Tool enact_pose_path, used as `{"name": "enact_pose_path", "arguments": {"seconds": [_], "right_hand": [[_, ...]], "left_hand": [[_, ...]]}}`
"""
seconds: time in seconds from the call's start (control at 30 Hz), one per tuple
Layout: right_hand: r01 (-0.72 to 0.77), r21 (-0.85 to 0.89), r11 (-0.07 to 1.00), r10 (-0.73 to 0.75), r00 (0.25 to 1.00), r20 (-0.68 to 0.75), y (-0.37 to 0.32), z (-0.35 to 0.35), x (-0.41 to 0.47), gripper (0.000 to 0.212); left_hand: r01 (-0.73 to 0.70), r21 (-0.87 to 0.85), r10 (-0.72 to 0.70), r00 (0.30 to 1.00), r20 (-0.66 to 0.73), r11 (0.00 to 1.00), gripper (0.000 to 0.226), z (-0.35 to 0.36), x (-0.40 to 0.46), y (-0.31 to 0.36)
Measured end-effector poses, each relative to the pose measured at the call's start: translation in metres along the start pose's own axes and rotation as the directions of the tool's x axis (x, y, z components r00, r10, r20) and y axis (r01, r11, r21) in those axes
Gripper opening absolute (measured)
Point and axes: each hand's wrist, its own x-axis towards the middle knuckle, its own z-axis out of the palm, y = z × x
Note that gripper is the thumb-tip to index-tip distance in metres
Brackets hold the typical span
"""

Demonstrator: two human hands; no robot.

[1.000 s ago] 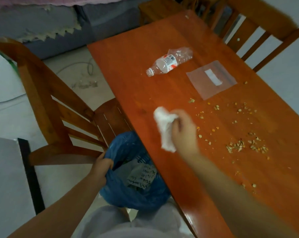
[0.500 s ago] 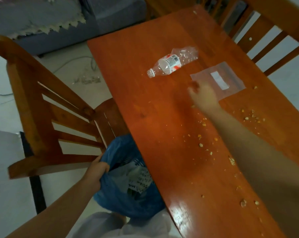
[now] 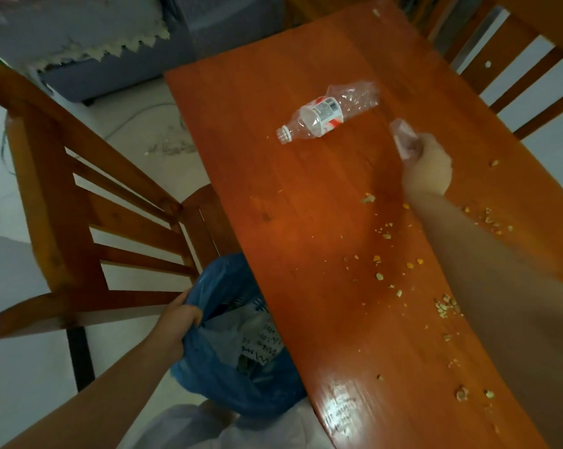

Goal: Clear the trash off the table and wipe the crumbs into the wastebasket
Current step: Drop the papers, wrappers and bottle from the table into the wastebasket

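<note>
Our right hand (image 3: 427, 168) clutches the crumpled plastic bag (image 3: 403, 137) above the table (image 3: 306, 222). Our left hand (image 3: 179, 322) grips the blue wastebasket liner (image 3: 221, 380) at the table's left edge.

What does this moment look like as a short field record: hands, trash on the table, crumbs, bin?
left hand: left hand grips the rim of the blue bin bag beside the table
right hand: right hand holds the crumpled clear plastic bag above the tabletop
trash on table: crushed plastic bottle, lying on its side, uncapped
crumbs: crumbs scattered over the near right of the table, unwiped
chair: wooden chair on the left
</note>
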Motion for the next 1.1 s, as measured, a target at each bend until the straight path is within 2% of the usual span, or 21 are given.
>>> {"name": "enact_pose_path", "arguments": {"seconds": [0.07,0.13,0.2,0.23,0.3,0.4,0.47,0.5,0.53,0.6,0.63,0.7,0.73,0.77,0.83,0.9,0.97,1.03,1.1], "right_hand": [[0.096,0.163,0.982,-0.087,0.994,-0.062,-0.019,-0.014,-0.032,0.024],[0.161,0.314,0.936,-0.16,0.987,-0.03,-0.042,-0.027,-0.081,0.019],[0.135,0.424,0.896,-0.214,0.966,0.145,-0.066,-0.036,-0.144,0.019],[0.101,0.451,0.887,-0.246,0.929,0.277,-0.075,-0.036,-0.178,0.02],[0.061,0.43,0.901,-0.304,0.794,0.525,-0.085,-0.025,-0.242,0.019],[0.084,0.309,0.947,-0.303,0.551,0.778,-0.084,0.009,-0.303,0.02],[0.129,0.211,0.969,-0.245,0.382,0.891,-0.088,0.021,-0.313,0.023],[0.156,0.208,0.966,-0.25,0.336,0.908,-0.091,0.023,-0.307,0.024],[0.177,0.234,0.956,-0.281,0.326,0.903,-0.096,0.022,-0.293,0.027],[0.198,0.282,0.939,-0.34,0.396,0.853,-0.111,0.014,-0.245,0.028],[0.214,0.288,0.933,-0.357,0.48,0.801,-0.118,0.01,-0.213,0.027],[0.338,0.243,0.91,-0.414,0.683,0.602,-0.13,0.01,-0.138,0.029],[0.407,0.181,0.895,-0.44,0.744,0.503,-0.134,0.012,-0.101,0.034],[0.458,0.094,0.884,-0.448,0.773,0.45,-0.137,0.019,-0.07,0.043],[0.535,-0.132,0.835,-0.413,0.767,0.492,-0.142,0.033,-0.02,0.065],[0.635,-0.347,0.69,-0.371,0.722,0.584,-0.145,0.05,0.01,0.086],[0.711,-0.431,0.556,-0.352,0.671,0.652,-0.148,0.066,0.02,0.096],[0.722,-0.466,0.512,-0.339,0.668,0.662,-0.15,0.078,0.016,0.089],[0.672,-0.504,0.543,-0.334,0.724,0.604,-0.155,0.084,0.009,0.068]], "left_hand": [[-0.007,-0.006,0.007,1.0,0.021,1.0,0.073,-0.002,-0.002,0.0],[-0.014,-0.014,0.014,0.999,0.04,1.0,0.076,-0.005,-0.004,-0.001],[-0.023,-0.004,0.023,0.998,0.051,1.0,0.077,-0.008,-0.006,-0.001],[-0.03,0.004,0.03,0.998,0.053,1.0,0.076,-0.009,-0.006,-0.001],[-0.044,0.021,0.043,0.998,0.051,0.999,0.072,-0.01,-0.009,0.0],[-0.05,0.039,0.047,0.997,0.053,0.998,0.068,-0.011,-0.008,0.0],[-0.049,0.053,0.046,0.998,0.048,0.997,0.07,-0.012,-0.007,0.0],[-0.049,0.045,0.047,0.998,0.048,0.998,0.07,-0.012,-0.006,-0.001],[-0.049,0.031,0.047,0.998,0.052,0.998,0.07,-0.013,-0.006,0.0],[-0.047,0.013,0.046,0.997,0.057,0.999,0.067,-0.014,-0.004,0.0],[-0.041,0.008,0.041,0.997,0.059,0.999,0.067,-0.014,-0.003,-0.001],[-0.029,0.002,0.029,0.997,0.068,1.0,0.069,-0.014,-0.001,-0.002],[-0.027,0.003,0.027,0.997,0.069,1.0,0.07,-0.014,-0.002,-0.001],[-0.025,0.005,0.024,0.998,0.066,1.0,0.07,-0.014,-0.002,-0.001],[-0.016,0.004,0.015,0.998,0.062,1.0,0.071,-0.015,0.0,-0.001],[-0.008,0.001,0.008,0.999,0.052,1.0,0.073,-0.015,0.006,-0.003],[0.003,0.009,-0.003,1.0,0.031,1.0,0.075,-0.016,0.011,-0.005],[0.012,0.017,-0.013,1.0,0.016,1.0,0.076,-0.016,0.014,-0.006],[0.01,0.016,-0.01,1.0,0.012,1.0,0.075,-0.016,0.015,-0.007]]}}
